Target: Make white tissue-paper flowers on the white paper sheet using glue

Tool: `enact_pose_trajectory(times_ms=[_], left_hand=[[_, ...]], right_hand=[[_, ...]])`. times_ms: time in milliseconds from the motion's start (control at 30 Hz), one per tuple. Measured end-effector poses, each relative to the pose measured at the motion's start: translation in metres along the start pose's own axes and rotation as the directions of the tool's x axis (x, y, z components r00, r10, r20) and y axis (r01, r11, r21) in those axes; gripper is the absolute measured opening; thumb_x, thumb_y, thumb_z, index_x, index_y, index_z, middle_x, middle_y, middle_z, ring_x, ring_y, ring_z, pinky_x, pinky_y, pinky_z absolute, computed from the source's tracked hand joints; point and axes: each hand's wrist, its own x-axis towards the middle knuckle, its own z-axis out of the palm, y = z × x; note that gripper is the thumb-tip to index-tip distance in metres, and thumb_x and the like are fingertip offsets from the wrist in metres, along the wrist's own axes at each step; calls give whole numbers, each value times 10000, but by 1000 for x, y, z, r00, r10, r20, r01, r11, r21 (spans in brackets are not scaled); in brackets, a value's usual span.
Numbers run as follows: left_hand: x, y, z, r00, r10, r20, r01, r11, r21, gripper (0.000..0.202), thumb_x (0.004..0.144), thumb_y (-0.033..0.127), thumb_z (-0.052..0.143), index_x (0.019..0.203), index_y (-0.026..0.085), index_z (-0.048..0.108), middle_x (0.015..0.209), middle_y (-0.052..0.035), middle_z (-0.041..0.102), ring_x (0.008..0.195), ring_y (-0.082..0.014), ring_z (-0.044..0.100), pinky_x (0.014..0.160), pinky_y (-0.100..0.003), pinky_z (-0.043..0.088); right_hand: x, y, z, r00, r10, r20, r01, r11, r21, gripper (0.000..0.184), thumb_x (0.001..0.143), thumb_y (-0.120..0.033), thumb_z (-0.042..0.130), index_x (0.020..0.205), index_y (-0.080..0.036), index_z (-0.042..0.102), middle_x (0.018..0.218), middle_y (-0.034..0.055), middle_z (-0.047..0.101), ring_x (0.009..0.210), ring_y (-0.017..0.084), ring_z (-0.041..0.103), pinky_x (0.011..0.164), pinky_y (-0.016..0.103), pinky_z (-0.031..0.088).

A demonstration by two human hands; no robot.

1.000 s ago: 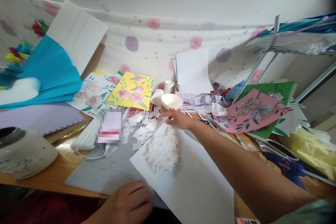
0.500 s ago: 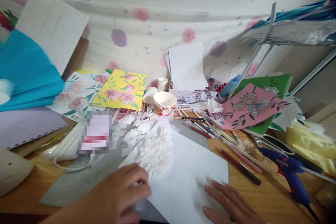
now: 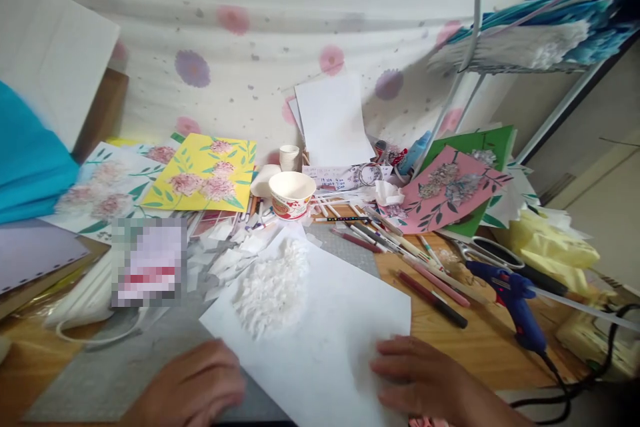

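Observation:
A white sheet of paper (image 3: 330, 327) lies on a grey mat (image 3: 125, 367) in front of me, with a cluster of white crumpled tissue bits (image 3: 273, 287) stuck on its upper left part. My right hand (image 3: 425, 380) rests flat on the sheet's lower right corner. At the sheet's lower left edge, my left hand (image 3: 193, 390) sits on the mat with fingers curled and nothing visible in it.
A paper cup (image 3: 291, 195) stands behind the sheet, with loose white scraps (image 3: 225, 257) to its left. Coloured pencils (image 3: 400, 253) and a blue glue gun (image 3: 515, 303) lie to the right. Flower cards in yellow (image 3: 203, 173) and pink (image 3: 450, 187) lean at the back.
My right hand has drawn back from the cup and come down flat on the sheet's near right corner. The view has shifted rightward; my left hand stays by the sheet's left edge.

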Motion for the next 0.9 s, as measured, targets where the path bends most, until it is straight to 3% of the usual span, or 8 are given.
enact_pose_trajectory(times_ms=[100,200,267,367,500,667,800,900], left_hand=[[39,9,-11,949,-314,12,312,936,-161,141,839,231,568,711,211,625,662,7,625,619,-127,595,581,-187,458],[88,17,-6,796,-604,40,544,685,-486,116,799,282,584,736,185,597,562,47,518,475,-96,497,474,-192,385],[112,20,5,758,-643,112,526,502,-686,170,780,342,622,787,177,582,602,53,507,469,-77,460,465,-189,355],[127,27,27,772,-600,210,463,303,-833,254,769,393,666,819,165,568,739,16,569,562,-75,487,526,-192,380],[114,39,56,803,-494,333,501,256,-827,221,666,273,724,744,148,560,684,23,544,600,-85,479,570,-207,396],[92,40,81,729,-495,474,639,241,-730,170,669,285,647,686,151,544,565,32,537,513,-93,486,543,-238,404],[92,41,80,716,-527,457,626,197,-754,166,705,301,624,726,143,581,619,7,599,574,-105,534,591,-243,443],[94,46,74,698,-562,444,621,166,-766,183,720,313,642,742,137,598,645,-2,620,615,-109,561,617,-238,461]], right_hand=[[15,9,-18,930,361,-68,-358,932,50,352,913,-307,463,1225,-248,615,1286,94,604,1210,246,545,969,388,491],[41,24,-16,796,599,-86,-603,796,-50,417,842,-277,521,1210,-119,640,1263,194,595,1201,359,516,1034,556,362],[56,31,-9,751,652,-102,-658,752,-41,485,798,-298,575,1208,-45,631,1231,258,587,1192,430,486,1022,618,309],[65,36,-1,688,715,-121,-717,696,42,524,733,-316,644,1185,-50,641,1184,263,596,1162,456,481,1000,625,298],[61,38,-8,620,782,-66,-737,609,295,340,724,-333,637,991,-133,697,1031,175,667,989,372,597,887,532,426],[47,36,-19,660,748,71,-581,448,679,455,838,-528,422,821,-162,692,759,96,682,690,238,646,637,371,515],[39,31,-17,731,675,102,-437,349,829,402,768,-507,483,806,-182,714,757,80,695,725,240,659,707,400,522],[41,26,-16,778,618,116,-395,336,855,306,755,-474,598,821,-205,729,982,84,705,938,274,646,833,425,502]])
